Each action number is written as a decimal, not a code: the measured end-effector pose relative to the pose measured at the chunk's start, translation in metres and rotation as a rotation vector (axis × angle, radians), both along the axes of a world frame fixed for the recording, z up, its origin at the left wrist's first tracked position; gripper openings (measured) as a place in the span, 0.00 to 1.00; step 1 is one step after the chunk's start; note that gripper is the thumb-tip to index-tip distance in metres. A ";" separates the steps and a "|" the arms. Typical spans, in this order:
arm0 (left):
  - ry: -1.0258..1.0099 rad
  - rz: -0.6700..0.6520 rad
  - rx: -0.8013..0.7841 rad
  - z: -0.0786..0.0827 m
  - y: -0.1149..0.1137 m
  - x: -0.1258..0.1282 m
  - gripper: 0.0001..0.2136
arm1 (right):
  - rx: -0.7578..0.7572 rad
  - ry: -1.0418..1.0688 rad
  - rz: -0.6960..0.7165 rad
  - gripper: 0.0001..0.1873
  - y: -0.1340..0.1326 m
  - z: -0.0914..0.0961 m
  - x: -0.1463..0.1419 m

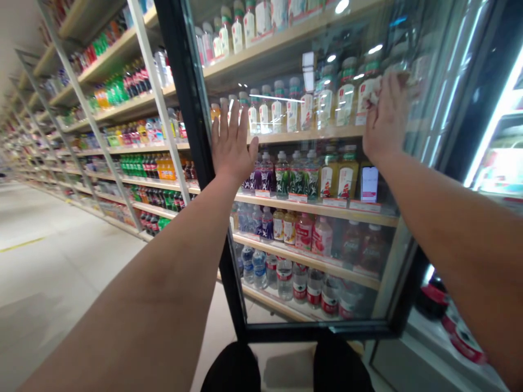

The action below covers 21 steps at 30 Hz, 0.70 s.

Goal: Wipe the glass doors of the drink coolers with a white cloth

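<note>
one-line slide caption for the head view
Left hand flat on glass cooler door, right hand pressing a white cloth to it

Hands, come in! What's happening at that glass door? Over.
Left hand open, flat on glass door. Right hand pressing white cloth to glass. Bottles behind glass, nothing between.

Single view, from the head: we're facing the glass door (pixel 310 218) nearly head-on, tipped slightly down, close enough that the left hand (pixel 232 147) and right hand (pixel 386 117) touch it on outstretched arms. Aisle shelves (pixel 122 136) run away along the left edge, floor (pixel 61 245) filling the lower-left corner.
</note>
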<state>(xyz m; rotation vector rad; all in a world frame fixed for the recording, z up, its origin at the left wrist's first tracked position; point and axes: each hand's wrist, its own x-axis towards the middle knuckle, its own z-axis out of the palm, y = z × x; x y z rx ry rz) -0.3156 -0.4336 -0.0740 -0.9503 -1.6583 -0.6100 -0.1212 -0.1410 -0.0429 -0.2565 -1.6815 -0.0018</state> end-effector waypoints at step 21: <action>-0.006 -0.106 0.027 0.002 -0.003 0.013 0.33 | 0.155 0.051 -0.082 0.30 0.059 -0.034 0.032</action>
